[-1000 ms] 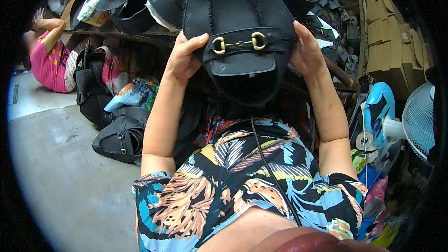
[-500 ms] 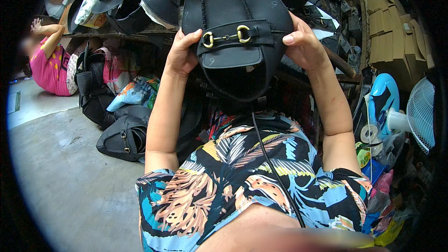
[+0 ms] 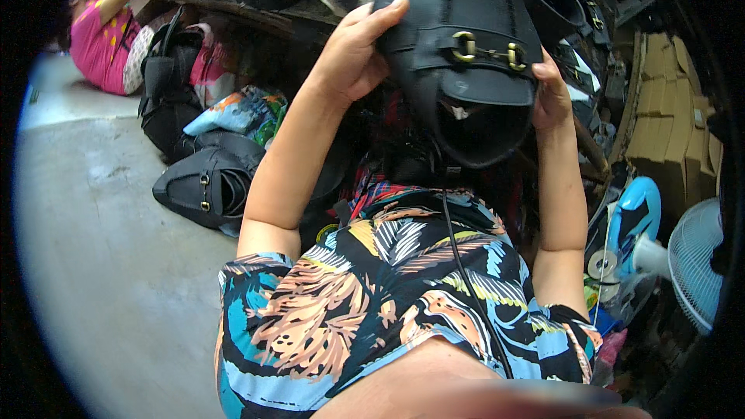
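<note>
A black leather loafer upper (image 3: 450,19) with a brass horsebit buckle (image 3: 489,52) is held up in front of me, between both hands. My left hand (image 3: 355,53) grips its left edge with the thumb on top; its other fingers are mostly hidden behind the leather. On the opposite edge, my right hand (image 3: 552,93) is closed, its thumb near the buckle's end. The upper's rounded opening points toward me, showing its dark inside. Its far end runs out at the top of the view.
More black uppers lie on a wooden bench (image 3: 256,12) beyond. Similar loafer uppers (image 3: 209,186) rest on the floor at left, beside a colourful cloth bundle (image 3: 237,116). A person in pink (image 3: 105,46) sits far left. Cardboard pieces (image 3: 667,109) and a fan (image 3: 694,264) stand at right.
The loafer upper and both hands have shifted right in the view, and the upper now tilts. My view has also turned: things at left sit higher, those at right lower.
</note>
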The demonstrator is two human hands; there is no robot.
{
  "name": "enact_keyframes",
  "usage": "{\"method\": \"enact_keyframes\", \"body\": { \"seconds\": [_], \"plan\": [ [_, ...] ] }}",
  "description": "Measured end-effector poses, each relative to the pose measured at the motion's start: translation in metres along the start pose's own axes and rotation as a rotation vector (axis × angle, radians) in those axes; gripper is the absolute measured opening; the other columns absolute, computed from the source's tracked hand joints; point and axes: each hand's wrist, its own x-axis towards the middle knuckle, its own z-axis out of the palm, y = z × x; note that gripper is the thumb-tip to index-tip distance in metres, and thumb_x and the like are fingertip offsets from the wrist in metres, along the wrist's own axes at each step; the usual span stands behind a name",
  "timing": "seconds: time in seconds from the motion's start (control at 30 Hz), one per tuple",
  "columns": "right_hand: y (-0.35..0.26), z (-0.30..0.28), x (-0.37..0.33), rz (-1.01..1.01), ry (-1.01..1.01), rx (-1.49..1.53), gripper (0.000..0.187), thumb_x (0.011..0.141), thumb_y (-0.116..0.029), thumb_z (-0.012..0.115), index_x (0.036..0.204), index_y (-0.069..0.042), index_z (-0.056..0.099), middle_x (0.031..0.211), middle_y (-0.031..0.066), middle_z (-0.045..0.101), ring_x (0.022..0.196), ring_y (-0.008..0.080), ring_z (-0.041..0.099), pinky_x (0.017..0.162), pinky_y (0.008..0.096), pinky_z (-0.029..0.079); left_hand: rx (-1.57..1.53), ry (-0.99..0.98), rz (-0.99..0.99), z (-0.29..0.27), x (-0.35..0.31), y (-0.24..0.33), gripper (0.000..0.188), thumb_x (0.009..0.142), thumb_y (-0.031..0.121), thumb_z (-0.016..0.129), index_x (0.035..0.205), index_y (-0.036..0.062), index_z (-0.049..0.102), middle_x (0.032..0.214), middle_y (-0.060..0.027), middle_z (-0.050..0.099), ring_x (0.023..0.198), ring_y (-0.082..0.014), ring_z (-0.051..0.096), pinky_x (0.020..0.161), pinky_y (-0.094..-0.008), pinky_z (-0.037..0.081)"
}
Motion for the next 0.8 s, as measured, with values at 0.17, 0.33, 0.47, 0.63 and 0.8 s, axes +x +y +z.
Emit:
{"method": "enact_keyframes", "body": {
  "seconds": [0.17, 0.33, 0.47, 0.63, 0.8],
  "plan": [
    [0.003, -0.011, 0.000, 0.027, -0.020, 0.078, 0.064, 0.073, -0.013, 0.063, 0.130, 0.007, 0.041, 0.116, 0.0187, 0.060, 0.101, 0.0258, 0.065, 0.088, 0.0362, 0.056, -0.011, -0.048, -0.033, 0.012, -0.007, 0.011, 0.029, 0.094, 0.020, 0.057, 0.112, -0.0011, 0.058, 0.106, -0.0122, 0.067, 0.094, -0.0216, 0.067, 0.085, -0.0384, 0.056],
    [0.002, -0.011, -0.001, 0.023, 0.023, 0.036, 0.065, 0.073, -0.013, 0.064, 0.130, 0.007, 0.041, 0.116, 0.0185, 0.060, 0.099, 0.0257, 0.066, 0.086, 0.0354, 0.057, 0.063, -0.166, -0.003, 0.011, -0.011, 0.015, 0.033, 0.082, 0.010, 0.069, 0.111, -0.0004, 0.057, 0.097, -0.0089, 0.066, 0.084, -0.0141, 0.067, 0.071, -0.0268, 0.057],
    [0.001, -0.007, 0.001, 0.019, -0.010, 0.010, 0.066, 0.073, -0.013, 0.065, 0.131, 0.006, 0.041, 0.117, 0.0173, 0.060, 0.100, 0.0251, 0.065, 0.088, 0.0355, 0.056, 0.183, -0.266, 0.035, 0.002, -0.011, 0.013, 0.053, 0.074, 0.003, 0.076, 0.121, -0.0007, 0.052, 0.104, -0.0089, 0.064, 0.091, -0.0143, 0.064, 0.079, -0.0273, 0.054],
    [-0.002, 0.005, -0.003, -0.075, 0.028, -0.173, 0.067, 0.071, -0.011, 0.066, 0.131, 0.006, 0.041, 0.117, 0.0155, 0.060, 0.102, 0.0235, 0.064, 0.093, 0.0356, 0.052, 0.200, -0.136, 0.019, -0.016, -0.005, 0.001, 0.066, 0.068, -0.003, 0.073, 0.128, -0.0014, 0.045, 0.109, -0.0097, 0.061, 0.097, -0.0172, 0.062, 0.088, -0.0295, 0.051],
    [-0.009, 0.020, -0.007, -0.066, -0.034, -0.067, 0.067, 0.073, -0.008, 0.063, 0.134, 0.005, 0.039, 0.117, 0.0138, 0.060, 0.103, 0.0214, 0.063, 0.095, 0.0352, 0.050, 0.067, -0.123, -0.044, -0.035, 0.004, -0.009, 0.060, 0.065, -0.004, 0.063, 0.122, -0.0038, 0.048, 0.111, -0.0118, 0.062, 0.102, -0.0217, 0.062, 0.094, -0.0323, 0.048]
  ]
}}
